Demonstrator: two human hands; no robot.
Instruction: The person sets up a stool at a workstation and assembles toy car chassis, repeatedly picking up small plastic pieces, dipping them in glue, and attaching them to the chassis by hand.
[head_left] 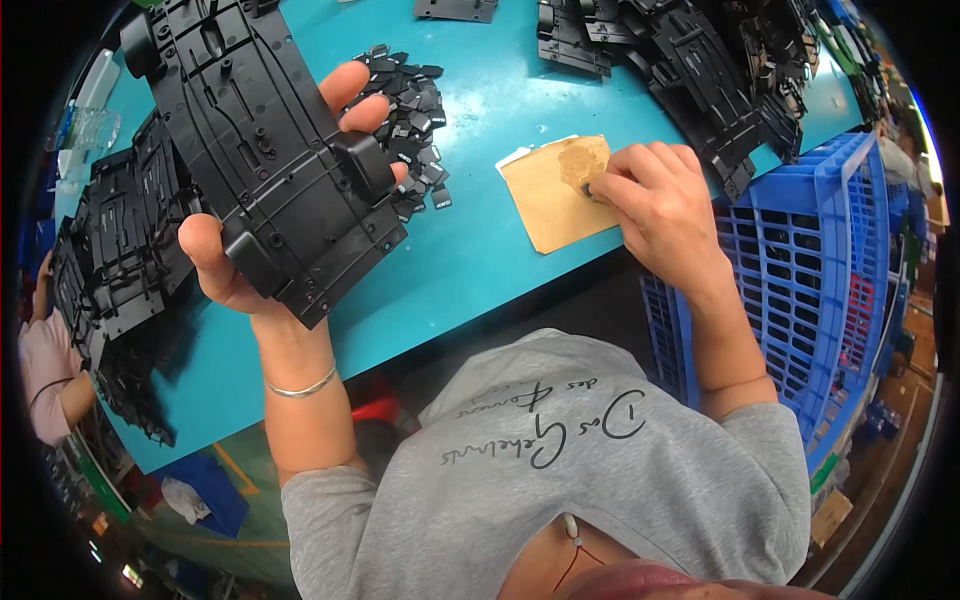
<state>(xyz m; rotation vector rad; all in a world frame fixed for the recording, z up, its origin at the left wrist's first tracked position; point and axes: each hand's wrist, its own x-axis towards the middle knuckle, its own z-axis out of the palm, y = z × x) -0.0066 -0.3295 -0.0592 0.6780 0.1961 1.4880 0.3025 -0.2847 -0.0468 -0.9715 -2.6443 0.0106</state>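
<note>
My left hand (222,275) grips a long black moulded plastic chassis plate (265,120) from below, thumb on its near left edge and fingertips showing past the right one. The plate is tilted above the table, with ribs, holes and box-like bulges at its sides. Over a tan square of paper or card (540,205) with a wet-looking brown patch, my right hand (660,205) is closed in a pinch. A small dark piece (588,188) shows at its fingertips, mostly hidden. Between the hands lies a heap of small flat black pieces (428,140).
Stacked black plates (115,220) lie at the table's left, more plates (690,80) at the far right. A blue plastic crate (780,270) stands against the turquoise table's (450,270) right front. Another person's arm (70,400) appears at the far left.
</note>
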